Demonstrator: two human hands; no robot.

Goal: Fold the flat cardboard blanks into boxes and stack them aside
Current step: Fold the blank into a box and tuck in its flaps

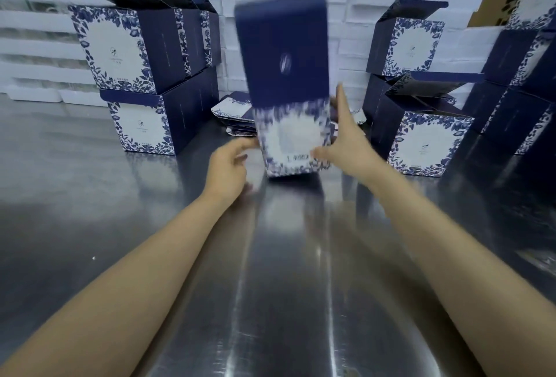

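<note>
Cardboard blank [282,76] is up off the steel table [285,256], standing tall on end in mid-air at centre, dark blue half on top and floral white panel below, all of it smeared with motion. The right hand [346,142] has it by the right edge, thumb across the printed face, fingers straight up along the side and behind: a pinch. The left hand [228,166] is at the lower left corner, fingers curled, but the blur won't let me say whether it grips or merely touches. The blank looks light, thin and stiff between its creases, and likely to bow or flap if held by one edge, so I'd take both side edges low down, clear of the flaps. Behind it, a pile of flat blanks [231,112] is half hidden. Folded boxes [135,76] stand stacked left and right, the rightmost cut off by the frame.
</note>
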